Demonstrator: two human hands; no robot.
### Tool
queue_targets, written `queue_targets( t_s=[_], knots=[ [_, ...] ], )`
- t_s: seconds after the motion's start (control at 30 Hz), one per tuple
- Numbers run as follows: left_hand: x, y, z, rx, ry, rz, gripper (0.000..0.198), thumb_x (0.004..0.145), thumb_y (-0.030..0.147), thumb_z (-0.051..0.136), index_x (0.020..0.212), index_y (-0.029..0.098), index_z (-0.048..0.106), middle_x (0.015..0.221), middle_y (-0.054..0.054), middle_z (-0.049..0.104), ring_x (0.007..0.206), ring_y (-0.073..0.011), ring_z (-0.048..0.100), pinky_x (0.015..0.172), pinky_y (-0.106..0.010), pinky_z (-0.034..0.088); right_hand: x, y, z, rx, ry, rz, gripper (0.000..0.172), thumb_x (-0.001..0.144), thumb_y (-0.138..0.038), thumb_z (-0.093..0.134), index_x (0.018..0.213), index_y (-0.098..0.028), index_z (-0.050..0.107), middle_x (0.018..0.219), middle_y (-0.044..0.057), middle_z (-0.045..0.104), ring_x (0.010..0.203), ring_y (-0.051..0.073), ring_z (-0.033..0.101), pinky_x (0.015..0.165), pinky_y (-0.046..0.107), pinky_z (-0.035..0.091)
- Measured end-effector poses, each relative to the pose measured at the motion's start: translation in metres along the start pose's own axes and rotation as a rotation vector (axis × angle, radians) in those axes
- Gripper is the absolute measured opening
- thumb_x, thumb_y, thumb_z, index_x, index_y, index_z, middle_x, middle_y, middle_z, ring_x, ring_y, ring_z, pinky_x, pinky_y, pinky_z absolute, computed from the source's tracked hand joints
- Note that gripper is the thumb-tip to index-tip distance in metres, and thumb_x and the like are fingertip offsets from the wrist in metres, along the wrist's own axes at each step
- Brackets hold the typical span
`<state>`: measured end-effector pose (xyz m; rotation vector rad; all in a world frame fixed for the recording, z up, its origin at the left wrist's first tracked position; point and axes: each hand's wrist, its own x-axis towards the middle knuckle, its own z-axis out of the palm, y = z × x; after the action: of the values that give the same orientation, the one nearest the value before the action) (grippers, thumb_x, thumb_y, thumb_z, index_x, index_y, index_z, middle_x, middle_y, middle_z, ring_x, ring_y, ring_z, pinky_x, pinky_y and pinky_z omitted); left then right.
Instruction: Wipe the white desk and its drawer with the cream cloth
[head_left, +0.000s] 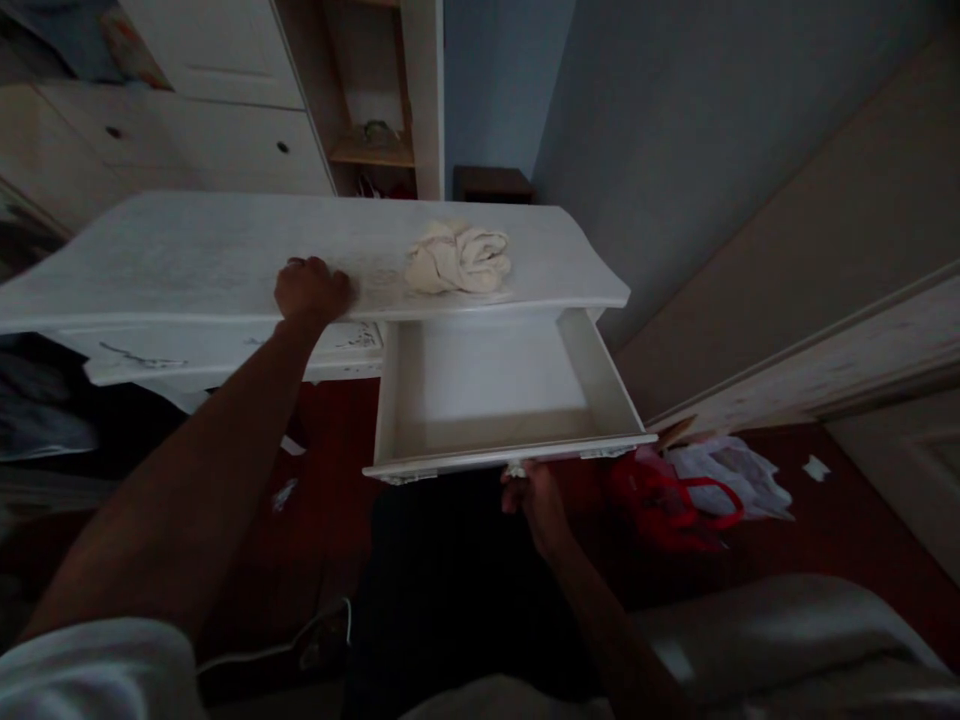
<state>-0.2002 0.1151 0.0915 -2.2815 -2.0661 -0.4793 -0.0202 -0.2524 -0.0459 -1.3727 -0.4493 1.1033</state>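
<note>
A white dressing table (187, 235) stands before me with its right drawer (480, 370) pulled out and bare inside. My right hand (534, 500) is closed around the drawer knob (515, 469) at the middle of the drawer's front. On the tabletop, near the front edge, my left hand (311, 288) rests as a fist, and nothing shows in it. To the right of that fist lies a crumpled cream cloth (459, 258), apart from both hands.
A white cabinet (225, 140) and open shelves stand behind the table. On the red floor at the right are a red bag (671, 500) and a clear plastic bag (731, 470). A white cable (277, 645) runs at lower left. A grey wall flanks the right.
</note>
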Motion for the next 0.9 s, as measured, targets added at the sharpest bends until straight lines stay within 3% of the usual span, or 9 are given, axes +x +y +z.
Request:
queue_targets(
  t_s=[0.2, 0.33, 0.5, 0.73, 0.9],
  knots=[
    [0.000, 0.001, -0.002, 0.049, -0.026, 0.004, 0.061, 0.091, 0.040, 0.033, 0.129, -0.003, 0.055, 0.131, -0.029, 0.054, 0.120, -0.0388, 0.055, 0.099, -0.050, 0.045, 0.011, -0.018, 0.008, 0.043, 0.048, 0.002, 0.044, 0.077, -0.061, 0.053, 0.070, -0.018, 0.060, 0.056, 0.003, 0.064, 0.040, 0.012, 0.052, 0.043, 0.025, 0.036],
    [-0.004, 0.003, -0.005, 0.075, -0.044, 0.022, 0.061, 0.093, 0.038, 0.029, 0.130, -0.004, 0.051, 0.133, -0.027, 0.053, 0.121, -0.0348, 0.053, 0.102, -0.048, 0.042, 0.030, -0.029, 0.013, 0.042, 0.042, -0.044, 0.044, 0.079, -0.061, 0.051, 0.072, -0.018, 0.059, 0.051, 0.001, 0.061, 0.041, 0.013, 0.053, 0.045, 0.025, 0.037],
    [-0.007, 0.005, -0.009, 0.073, -0.069, 0.021, 0.058, 0.093, 0.036, 0.029, 0.130, -0.005, 0.049, 0.135, -0.028, 0.052, 0.122, -0.0354, 0.051, 0.103, -0.048, 0.041, 0.063, -0.044, 0.023, 0.039, 0.031, -0.038, 0.046, 0.078, -0.064, 0.050, 0.073, -0.019, 0.059, 0.053, 0.002, 0.062, 0.045, 0.014, 0.056, 0.047, 0.026, 0.039],
    [-0.002, 0.001, -0.004, 0.081, -0.013, 0.031, 0.055, 0.092, 0.039, 0.030, 0.123, 0.004, 0.058, 0.127, -0.025, 0.058, 0.117, -0.0356, 0.056, 0.099, -0.045, 0.043, 0.118, -0.053, 0.040, 0.088, 0.042, -0.026, 0.043, 0.080, -0.060, 0.049, 0.073, -0.020, 0.060, 0.062, 0.004, 0.067, 0.047, 0.013, 0.057, 0.046, 0.024, 0.037],
    [-0.003, 0.001, -0.004, 0.066, 0.021, 0.055, 0.051, 0.090, 0.038, 0.034, 0.118, 0.003, 0.060, 0.124, -0.028, 0.059, 0.119, -0.0365, 0.055, 0.101, -0.046, 0.041, 0.157, -0.065, 0.055, 0.087, 0.001, 0.002, 0.043, 0.088, -0.053, 0.041, 0.075, -0.018, 0.062, 0.057, 0.003, 0.066, 0.043, 0.012, 0.051, 0.047, 0.024, 0.036]
  ],
)
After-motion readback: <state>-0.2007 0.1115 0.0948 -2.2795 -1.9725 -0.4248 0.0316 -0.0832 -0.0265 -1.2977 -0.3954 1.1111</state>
